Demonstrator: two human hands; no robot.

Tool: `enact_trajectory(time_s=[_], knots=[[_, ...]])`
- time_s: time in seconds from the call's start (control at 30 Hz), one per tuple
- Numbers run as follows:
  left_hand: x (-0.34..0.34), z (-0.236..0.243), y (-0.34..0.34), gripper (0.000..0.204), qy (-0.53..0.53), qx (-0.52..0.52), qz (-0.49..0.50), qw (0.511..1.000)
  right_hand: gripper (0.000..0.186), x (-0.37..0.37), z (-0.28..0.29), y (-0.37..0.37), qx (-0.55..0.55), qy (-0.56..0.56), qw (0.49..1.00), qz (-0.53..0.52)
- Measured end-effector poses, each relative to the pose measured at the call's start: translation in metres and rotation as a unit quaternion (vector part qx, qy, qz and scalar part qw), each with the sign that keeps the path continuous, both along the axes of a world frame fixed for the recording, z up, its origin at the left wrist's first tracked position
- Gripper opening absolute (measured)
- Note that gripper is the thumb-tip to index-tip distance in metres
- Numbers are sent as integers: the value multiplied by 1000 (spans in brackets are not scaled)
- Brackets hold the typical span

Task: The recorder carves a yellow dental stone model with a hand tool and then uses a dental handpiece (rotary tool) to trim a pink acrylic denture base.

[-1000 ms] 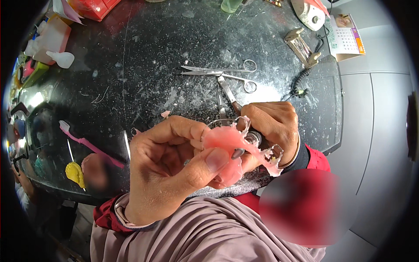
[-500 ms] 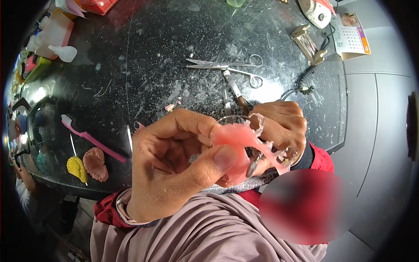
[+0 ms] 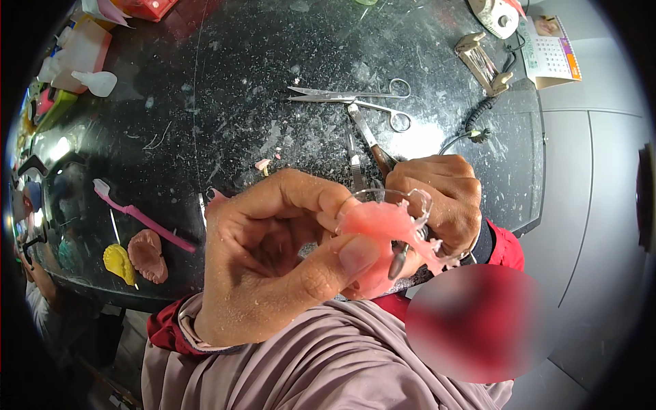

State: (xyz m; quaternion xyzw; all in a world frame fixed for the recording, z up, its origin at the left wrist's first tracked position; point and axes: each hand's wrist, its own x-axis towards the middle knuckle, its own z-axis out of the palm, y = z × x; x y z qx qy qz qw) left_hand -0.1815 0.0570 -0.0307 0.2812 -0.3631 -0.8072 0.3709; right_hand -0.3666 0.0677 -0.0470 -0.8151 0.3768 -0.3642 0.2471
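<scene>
My left hand (image 3: pixel 287 256) pinches a pink acrylic dental plate (image 3: pixel 372 222) between thumb and fingers, above the bench's near edge. Clear ragged edges and what looks like a wire loop stand out along the plate's right side. Behind it, my right hand (image 3: pixel 437 198) is closed around a handpiece whose body is mostly hidden. Its metal bur (image 3: pixel 398 263) shows through the gap in the plate, close to the pink edge; whether they touch I cannot tell. Fine pale dust clings to my left hand.
Scissors (image 3: pixel 352 97) lie open beyond my hands, touching a brown-handled knife (image 3: pixel 369 137). At left are a pink toothbrush (image 3: pixel 143 217), a yellow dental piece (image 3: pixel 119 264) and a pinkish dental cast (image 3: pixel 147 256). A handpiece cradle (image 3: pixel 482 65) and coiled cord (image 3: pixel 480 116) sit far right. Shavings litter the dark bench (image 3: pixel 239 82).
The plate has tilted and shifted slightly down and to the right in my left hand. The bur remains within the plate's gap, and my right hand has barely moved.
</scene>
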Motion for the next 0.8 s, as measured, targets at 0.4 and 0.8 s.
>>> enact_trajectory(time_s=[0.4, 0.8], knots=[[-3, 4, -1, 27, 22, 24, -15, 999, 39, -2, 4, 1, 23, 23, 999, -16], [-2, 3, 1, 31, 10, 17, -13, 1000, 38, -1, 1, 1, -24, -21, 999, 12]])
